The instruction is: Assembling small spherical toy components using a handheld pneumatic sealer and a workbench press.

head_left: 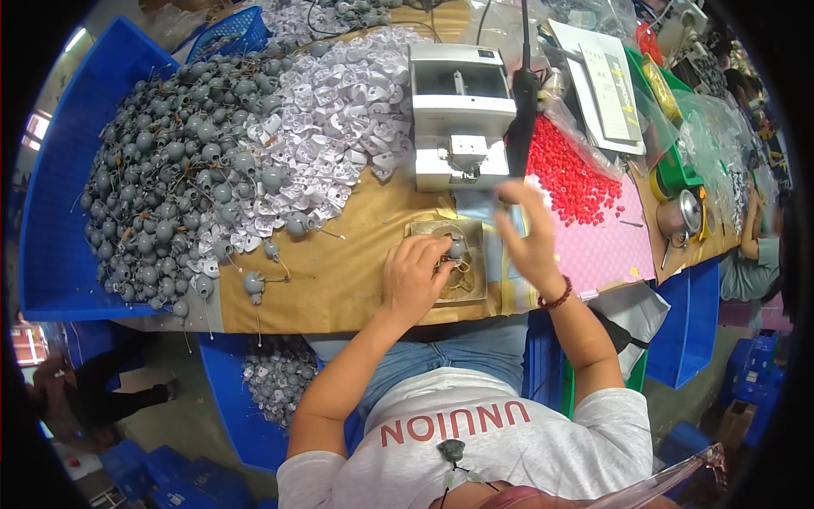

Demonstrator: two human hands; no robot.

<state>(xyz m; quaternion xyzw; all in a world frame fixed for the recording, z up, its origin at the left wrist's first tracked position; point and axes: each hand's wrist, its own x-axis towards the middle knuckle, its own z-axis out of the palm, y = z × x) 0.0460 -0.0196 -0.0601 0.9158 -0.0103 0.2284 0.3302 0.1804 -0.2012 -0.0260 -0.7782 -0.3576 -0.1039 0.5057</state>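
From where I stand: brown-papered workbench (326, 284) | lit tube lamp (75, 39) and bright window-like opening (36, 127) beyond bench's left end | greyish floor (182, 373) below bench | blue crates (199, 482) low, bench's left

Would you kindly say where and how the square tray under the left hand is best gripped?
Probably take the tray by its front rim, from the person's side: that raised edge is mostly uncovered, while the left hand lies over the left side, fingers at a grey piece.
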